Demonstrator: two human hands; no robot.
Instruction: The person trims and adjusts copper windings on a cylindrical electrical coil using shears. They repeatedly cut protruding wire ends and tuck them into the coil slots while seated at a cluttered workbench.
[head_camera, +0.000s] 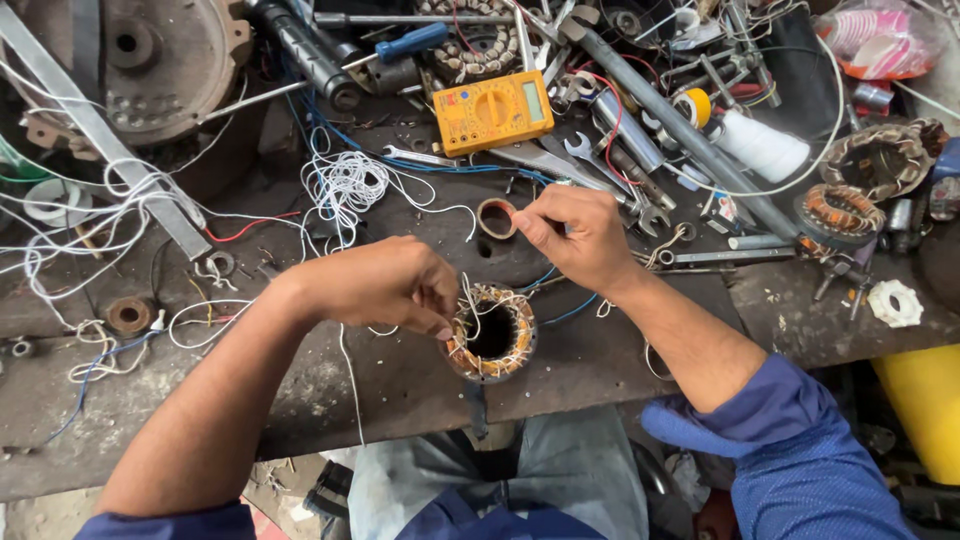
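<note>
At the frame's centre a stator (491, 333) stands on the dark surface (400, 380). The left hand (385, 283), just left of it, pinches a white thread (470, 300) at its rim. The right hand (575, 235), above it, pinches the thread's other end. A yellow meter (492, 111) lies at upper centre; a white bottle (762, 146) at upper right.

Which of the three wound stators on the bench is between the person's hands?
The stator at the bench's near edge, touched by the left hand, right hand just above. The other two lie untouched at far right.
</note>
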